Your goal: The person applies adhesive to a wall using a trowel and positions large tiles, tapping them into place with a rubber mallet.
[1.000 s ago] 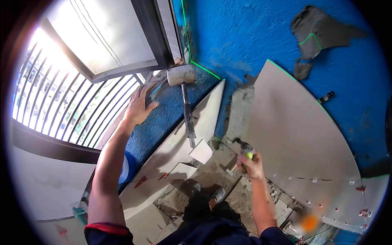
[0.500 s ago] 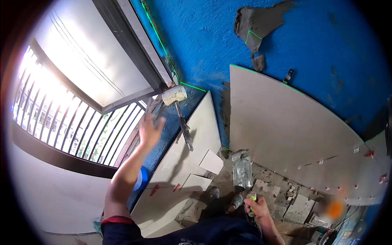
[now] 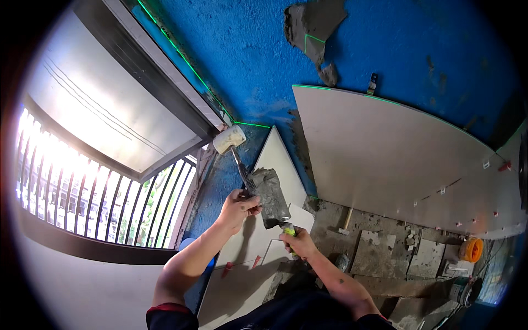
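My right hand is closed round the yellow-green handle of a trowel. Wet grey mortar covers its broad blade, which is raised in front of the light panel at the window side. My left hand is closed at the blade's left edge, beside the lower end of a mallet's dark handle; whether it pinches the handle or the blade is unclear. The mallet, with a dirty white head, rests on the blue ledge by the window corner.
A large light tile panel leans on the blue wall, a green laser line along its top. Left is a barred window. On the dusty floor lie loose tiles, a wooden-handled tool and an orange bucket.
My right hand has lifted the mortar-loaded trowel from low over the floor up to the left. My left hand, open near the mallet head before, has moved down and closed beside the blade.
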A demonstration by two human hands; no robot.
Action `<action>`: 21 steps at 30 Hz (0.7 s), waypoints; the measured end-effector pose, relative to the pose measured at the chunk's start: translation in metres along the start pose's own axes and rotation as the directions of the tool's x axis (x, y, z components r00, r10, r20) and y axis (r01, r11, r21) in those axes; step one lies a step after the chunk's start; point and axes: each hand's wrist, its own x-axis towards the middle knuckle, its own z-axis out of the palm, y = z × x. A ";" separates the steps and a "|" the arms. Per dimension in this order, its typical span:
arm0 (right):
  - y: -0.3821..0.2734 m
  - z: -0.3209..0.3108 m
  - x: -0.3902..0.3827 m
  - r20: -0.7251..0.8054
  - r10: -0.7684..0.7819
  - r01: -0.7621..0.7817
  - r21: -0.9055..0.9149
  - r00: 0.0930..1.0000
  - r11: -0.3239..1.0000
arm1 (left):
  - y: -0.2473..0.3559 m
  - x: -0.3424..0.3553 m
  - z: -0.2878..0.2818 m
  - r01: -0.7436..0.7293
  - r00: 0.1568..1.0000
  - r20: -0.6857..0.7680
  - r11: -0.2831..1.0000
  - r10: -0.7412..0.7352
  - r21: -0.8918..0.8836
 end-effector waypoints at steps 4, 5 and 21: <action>-0.005 0.022 -0.003 -0.041 -0.045 0.048 0.073 0.998 0.996 | 0.007 -0.002 -0.001 -0.036 0.999 0.007 0.997 0.037 -0.069; -0.010 0.024 -0.004 -0.047 -0.043 0.046 0.067 0.998 0.997 | 0.008 -0.003 -0.001 -0.043 0.999 0.018 0.996 0.044 -0.079; -0.085 -0.045 -0.005 0.021 -0.297 0.198 -0.790 0.955 0.581 | 0.012 -0.012 -0.020 -0.084 0.996 0.045 0.996 0.082 0.026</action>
